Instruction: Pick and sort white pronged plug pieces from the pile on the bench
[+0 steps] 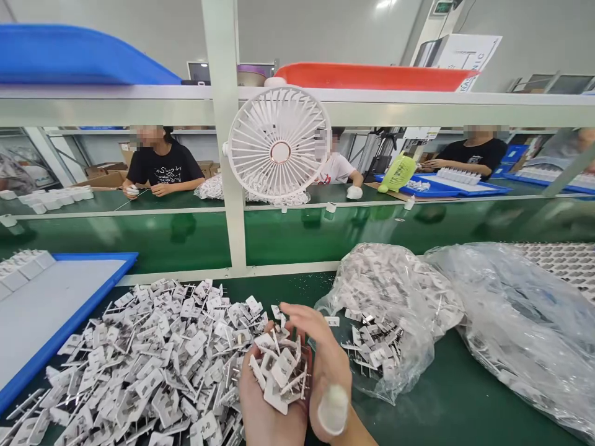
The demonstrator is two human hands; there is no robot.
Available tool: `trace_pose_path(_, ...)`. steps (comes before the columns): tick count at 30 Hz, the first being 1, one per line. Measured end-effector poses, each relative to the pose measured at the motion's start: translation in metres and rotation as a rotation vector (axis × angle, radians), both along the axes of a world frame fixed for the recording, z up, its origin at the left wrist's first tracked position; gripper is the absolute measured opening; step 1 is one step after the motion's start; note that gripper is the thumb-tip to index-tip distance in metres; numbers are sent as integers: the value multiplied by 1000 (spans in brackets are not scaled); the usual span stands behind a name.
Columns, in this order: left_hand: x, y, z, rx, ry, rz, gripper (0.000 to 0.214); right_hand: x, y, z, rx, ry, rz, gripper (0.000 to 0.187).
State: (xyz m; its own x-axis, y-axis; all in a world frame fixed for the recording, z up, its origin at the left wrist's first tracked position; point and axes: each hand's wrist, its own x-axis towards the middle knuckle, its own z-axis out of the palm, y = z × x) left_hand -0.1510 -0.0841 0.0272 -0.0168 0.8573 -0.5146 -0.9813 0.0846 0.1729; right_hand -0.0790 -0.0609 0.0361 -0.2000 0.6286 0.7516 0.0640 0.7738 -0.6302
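Note:
My left hand [264, 409] is cupped palm up at the bottom centre, holding a handful of small white plug parts [279, 368] with metal prongs. My right hand [325, 365] curls over that handful from the right, fingers bent against the parts, a white finger cot on one finger. Just left of my hands a large loose pile of the same white plug parts [153, 359] lies on the green bench. To the right an open clear plastic bag [390, 303] spills more of them.
A blue-rimmed tray [69, 303] sits at the left. A second crumpled plastic bag [525, 322] lies at the right. A white fan [279, 145] is clipped to the shelf post [227, 186]. Beyond a green conveyor belt [325, 232], three people work.

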Motion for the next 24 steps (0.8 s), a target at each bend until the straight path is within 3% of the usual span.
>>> trace_pose_path(2, -4, 2, 2, -38, -66, 7, 34, 1, 1, 1, -135, 80, -64, 38)
trace_pose_path(5, -11, 4, 7, -83, -185, 32, 38, 7, 5, 8, -299, -7, -58, 19)
trace_pose_path(11, -21, 4, 8, -44, -279, 67, 40, 17, 12, 11, -462, -139, 54, 14)
trace_pose_path(17, -25, 1, -5, 126, -210, 33, 42, 18, -3, 2, -407, -66, -92, 7)
trace_pose_path(24, -26, -4, -1, 178, -95, 48, 39, 10, -26, -1, -404, -319, -124, 14)
